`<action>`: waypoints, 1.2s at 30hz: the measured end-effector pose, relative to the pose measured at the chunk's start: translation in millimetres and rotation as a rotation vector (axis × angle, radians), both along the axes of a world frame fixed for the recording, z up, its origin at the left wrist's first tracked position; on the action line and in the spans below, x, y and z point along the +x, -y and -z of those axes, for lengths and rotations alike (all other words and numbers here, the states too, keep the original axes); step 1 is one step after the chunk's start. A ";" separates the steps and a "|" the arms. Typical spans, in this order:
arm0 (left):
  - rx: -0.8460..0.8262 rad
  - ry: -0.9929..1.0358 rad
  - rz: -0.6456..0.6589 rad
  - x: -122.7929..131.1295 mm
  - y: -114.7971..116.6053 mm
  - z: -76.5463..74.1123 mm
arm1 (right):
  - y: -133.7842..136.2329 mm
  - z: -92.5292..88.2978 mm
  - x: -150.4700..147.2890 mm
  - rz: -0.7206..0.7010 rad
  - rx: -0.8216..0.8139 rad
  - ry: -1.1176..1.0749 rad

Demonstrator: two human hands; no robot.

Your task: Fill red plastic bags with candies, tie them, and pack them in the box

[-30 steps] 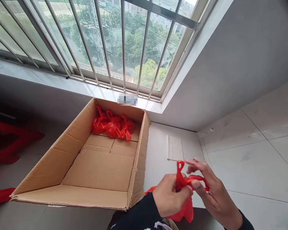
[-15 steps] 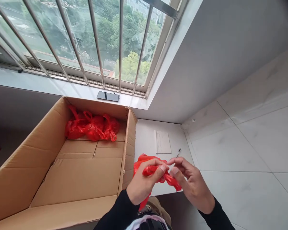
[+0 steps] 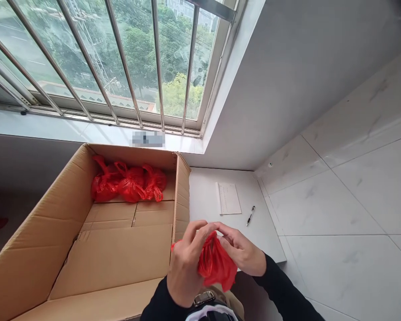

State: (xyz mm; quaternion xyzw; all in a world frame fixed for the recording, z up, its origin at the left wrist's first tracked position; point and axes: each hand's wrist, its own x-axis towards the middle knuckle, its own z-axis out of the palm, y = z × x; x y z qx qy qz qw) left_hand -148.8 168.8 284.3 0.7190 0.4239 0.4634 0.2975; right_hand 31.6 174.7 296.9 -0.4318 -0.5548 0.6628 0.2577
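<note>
A crumpled red plastic bag [image 3: 218, 263] is held between my two hands, close to my body at the bottom middle. My left hand [image 3: 186, 263] curls around the bag's left side, its fingers closed on the plastic. From the right, my right hand [image 3: 242, 250] pinches the bag's upper edge between thumb and fingers. The two hands' fingertips meet above the bag. Several tied red plastic bags [image 3: 132, 182] lie in a row at the far end of the open cardboard box [image 3: 113, 254] on my left; their contents cannot be made out.
A notepad [image 3: 229, 199] and a black pen [image 3: 250, 216] lie on the white table [image 3: 203, 187] right of the box. Behind stands a barred window [image 3: 137, 67]; a blurred flat object [image 3: 147, 138] rests on its sill. A grey wall [image 3: 287, 80] rises at the right.
Both hands have drawn closer together and shifted left. The right hand, apart from the bag's edge before, now grips it. The bag hangs lower between the hands, and the pen is fully visible.
</note>
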 end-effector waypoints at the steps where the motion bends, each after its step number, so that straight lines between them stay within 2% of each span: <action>1: -0.006 -0.013 -0.012 -0.7 0.5 3.2 | -0.5 1.9 1.1 -0.015 -0.009 -0.015; 4: -0.039 -0.088 0.072 -6.6 0.0 5.4 | -2.5 2.6 4.9 0.083 0.085 0.042; 7: -0.062 -0.209 0.206 -12.8 2.7 0.9 | 0.0 -4.8 5.2 0.219 0.274 0.190; 9: -0.030 -0.272 0.208 -15.9 7.7 -2.1 | 5.4 -10.3 3.9 0.250 0.403 0.279; 12: 0.044 -0.284 0.122 -27.1 12.5 0.0 | 14.5 -11.4 5.8 0.270 0.550 0.409; 13: 0.010 -0.235 0.068 -34.2 11.7 3.1 | 16.3 -9.4 8.4 0.287 0.562 0.446; 17: -0.399 0.143 -0.271 -71.9 0.8 24.2 | 13.1 2.4 21.5 0.401 0.421 0.511; 18: -0.484 0.208 -0.318 -78.2 -1.3 29.5 | 10.9 4.0 22.8 0.411 0.375 0.488; 19: -0.569 0.262 -0.329 -81.1 -2.1 34.1 | 8.8 4.6 22.3 0.408 0.335 0.445; 21: -0.740 0.378 -0.269 -75.2 0.4 40.2 | 6.5 3.2 15.8 0.379 0.279 0.331; 25: -1.001 0.639 -0.098 -36.3 13.4 43.8 | 13.3 0.4 -11.1 0.244 0.216 0.181; 29: -1.051 0.796 -0.115 -16.8 19.3 44.8 | 25.2 4.5 -29.0 0.052 0.246 0.256; 32: -1.038 0.871 -0.135 -23.3 17.4 41.5 | 27.3 4.7 -30.4 -0.043 0.261 0.331; 36: -1.017 0.907 -0.164 -32.7 12.3 32.7 | 24.0 -0.5 -33.7 -0.112 0.381 0.286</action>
